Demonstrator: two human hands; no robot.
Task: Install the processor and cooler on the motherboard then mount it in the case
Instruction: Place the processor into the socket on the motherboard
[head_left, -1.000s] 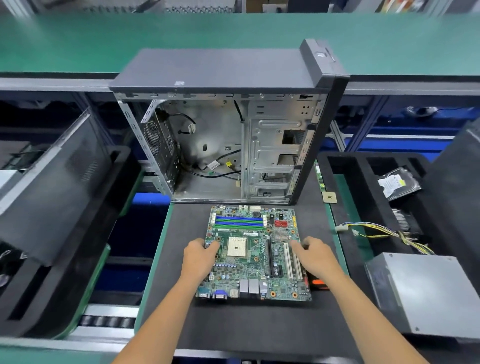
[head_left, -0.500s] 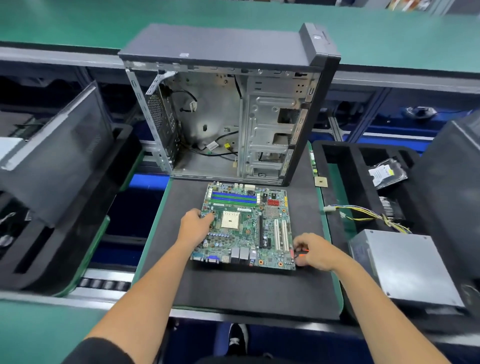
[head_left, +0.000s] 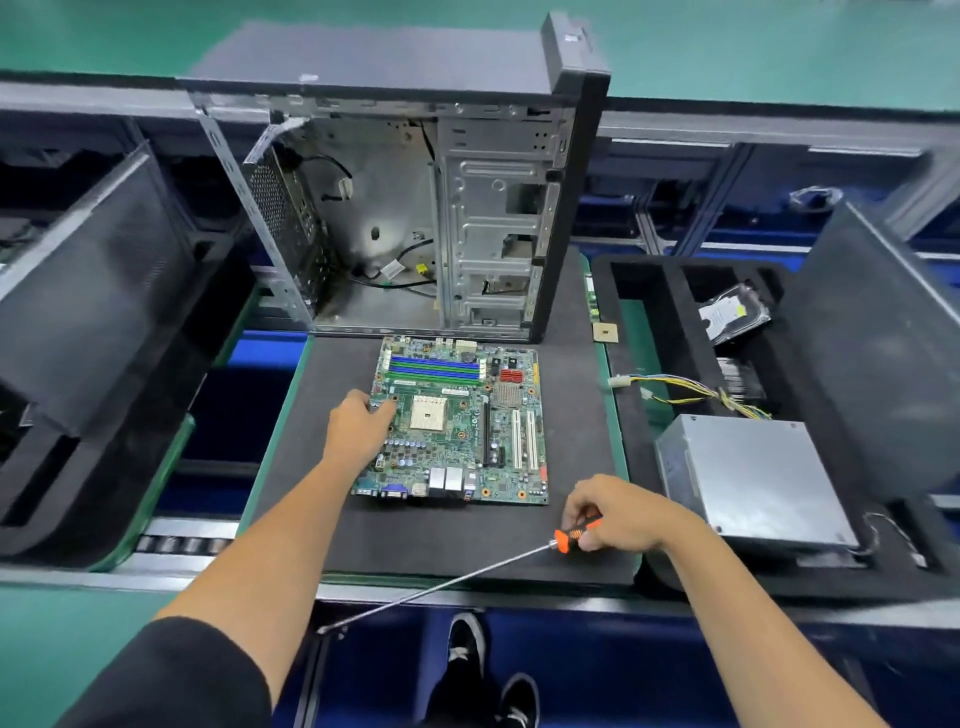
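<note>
Right hand (head_left: 618, 517) is now lifting clear of the board's right edge, fingers curling round the orange handle of a long screwdriver (head_left: 452, 581) it wasn't showing a second ago, shaft slanting down-left past the mat's (head_left: 576, 415) near edge. Left hand (head_left: 358, 427) is still resting on the motherboard (head_left: 460, 421) left edge, fingers loosely bent, tips hidden. Board is lying flat mid-mat, long axis near-to-far, port row facing the person, just before the open upright case (head_left: 415, 208); processor (head_left: 605, 332) is sitting small and blurry at the mat's far right corner.
</note>
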